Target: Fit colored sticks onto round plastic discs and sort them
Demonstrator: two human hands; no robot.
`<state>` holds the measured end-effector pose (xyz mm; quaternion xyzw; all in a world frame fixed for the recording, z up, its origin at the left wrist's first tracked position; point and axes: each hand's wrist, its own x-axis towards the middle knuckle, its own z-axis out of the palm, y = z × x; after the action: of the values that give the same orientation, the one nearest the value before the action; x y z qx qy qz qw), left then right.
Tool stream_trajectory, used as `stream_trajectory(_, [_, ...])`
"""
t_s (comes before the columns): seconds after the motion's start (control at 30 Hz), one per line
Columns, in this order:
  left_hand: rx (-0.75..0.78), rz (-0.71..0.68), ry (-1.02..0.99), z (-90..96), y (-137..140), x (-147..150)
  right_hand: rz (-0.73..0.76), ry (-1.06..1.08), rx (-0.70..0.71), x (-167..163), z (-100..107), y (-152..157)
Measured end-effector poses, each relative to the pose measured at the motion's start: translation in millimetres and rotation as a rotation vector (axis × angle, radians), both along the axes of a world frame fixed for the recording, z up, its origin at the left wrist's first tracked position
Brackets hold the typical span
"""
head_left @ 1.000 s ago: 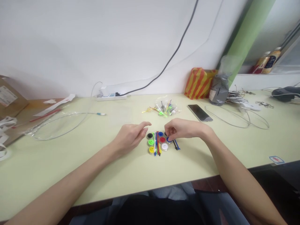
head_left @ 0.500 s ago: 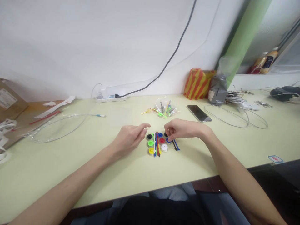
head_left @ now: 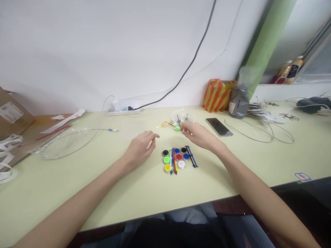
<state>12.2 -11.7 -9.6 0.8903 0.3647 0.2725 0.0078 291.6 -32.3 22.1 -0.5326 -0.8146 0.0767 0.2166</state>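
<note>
On the table, round plastic discs in several colours, among them a red disc (head_left: 179,157), a white disc (head_left: 181,165) and a yellow disc (head_left: 167,168), lie grouped with slim arrow-shaped pointers. A black pointer (head_left: 190,157) and a blue pointer (head_left: 192,157) are on the group's right side. My left hand (head_left: 141,146) hovers left of the discs, open, index finger stretched out and holding nothing. My right hand (head_left: 196,134) is at the near right edge of a pile of mixed plastic pieces (head_left: 178,121), fingers loosely bent and apart; nothing shows in them.
Right of the pile lies a phone (head_left: 219,127). A striped bag (head_left: 216,95) and a grey pouch (head_left: 239,102) stand by the wall. A power strip (head_left: 122,111), a looped cable (head_left: 77,131) and a cardboard box (head_left: 12,108) are to the left.
My right hand has let go of the blue disc at the group's right and moved away from me to the pile. My left hand has drawn slightly left.
</note>
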Motion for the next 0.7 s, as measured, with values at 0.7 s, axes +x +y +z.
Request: stream_trajectory(0.7, [-0.072,0.059,-0.068,-7.4,10,-8,0.174,-0.509,0.169,-94,-20,119])
